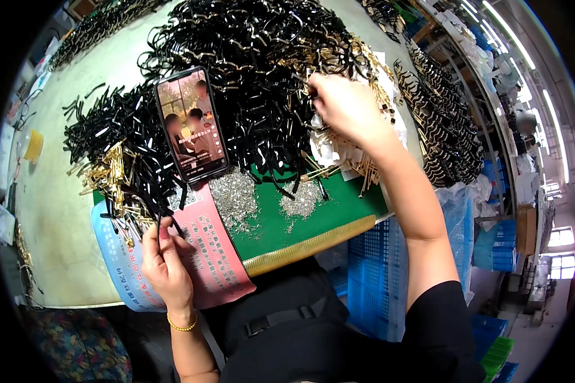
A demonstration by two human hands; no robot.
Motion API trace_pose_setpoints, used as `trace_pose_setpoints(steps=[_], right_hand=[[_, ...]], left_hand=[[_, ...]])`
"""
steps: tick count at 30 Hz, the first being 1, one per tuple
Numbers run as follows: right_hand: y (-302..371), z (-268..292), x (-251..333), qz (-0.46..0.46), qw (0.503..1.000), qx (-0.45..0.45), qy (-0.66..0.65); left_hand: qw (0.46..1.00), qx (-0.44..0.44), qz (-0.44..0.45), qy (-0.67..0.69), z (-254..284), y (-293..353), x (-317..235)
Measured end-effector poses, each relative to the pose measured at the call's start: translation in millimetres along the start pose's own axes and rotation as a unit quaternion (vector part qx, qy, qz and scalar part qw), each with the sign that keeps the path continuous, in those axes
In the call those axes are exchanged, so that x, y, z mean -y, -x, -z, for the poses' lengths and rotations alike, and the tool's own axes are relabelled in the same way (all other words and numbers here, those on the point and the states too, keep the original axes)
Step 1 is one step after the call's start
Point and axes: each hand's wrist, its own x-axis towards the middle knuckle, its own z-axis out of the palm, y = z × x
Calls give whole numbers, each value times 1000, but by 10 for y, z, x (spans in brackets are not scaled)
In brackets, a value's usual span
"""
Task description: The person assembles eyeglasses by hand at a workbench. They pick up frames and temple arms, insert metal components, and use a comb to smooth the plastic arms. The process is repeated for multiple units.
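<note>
My left hand (166,265) is closed in a pinch at the front left, with a thin black strip (159,225) between thumb and fingers. Just beyond it lie thin gold-coloured rods (116,167) and a heap of glossy black strips (121,121). Out to the right, my right hand (344,105) reaches to the edge of the big heap of black strips (255,83). Its fingers are curled together, and what they hold is hidden. Under that hand are gold-coloured rods (368,167) and white paper (331,150).
A phone (191,124) with a lit screen stands between the heaps. Tiny silver metal pieces (233,198) lie on the green mat (268,233), beside a pink and blue printed sheet (214,255). More black strips (444,121) lie at the right, above blue crates (374,274).
</note>
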Motion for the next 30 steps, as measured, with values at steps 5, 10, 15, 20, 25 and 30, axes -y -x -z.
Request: trace_pose_setpoints(steps=[5, 10, 15, 20, 25, 30], right_hand=[[298, 19, 73, 13, 991, -128, -47], [332, 75, -116, -41, 979, -101, -174], [-125, 232, -544, -112, 992, -60, -25], [-33, 310, -285, -137, 979, -120, 93], [850, 786, 853, 37, 936, -70, -343], [1441, 135, 1540, 262, 862, 151, -406]], left_hand=[[1000, -1, -5, 3, 51, 83, 56], [999, 17, -19, -21, 43, 69, 34], [999, 33, -6, 0, -14, 32, -3], [998, -27, -39, 39, 106, 93, 71], [985, -90, -49, 139, 80, 137, 92], [985, 26, -72, 157, -150, 241, -110]])
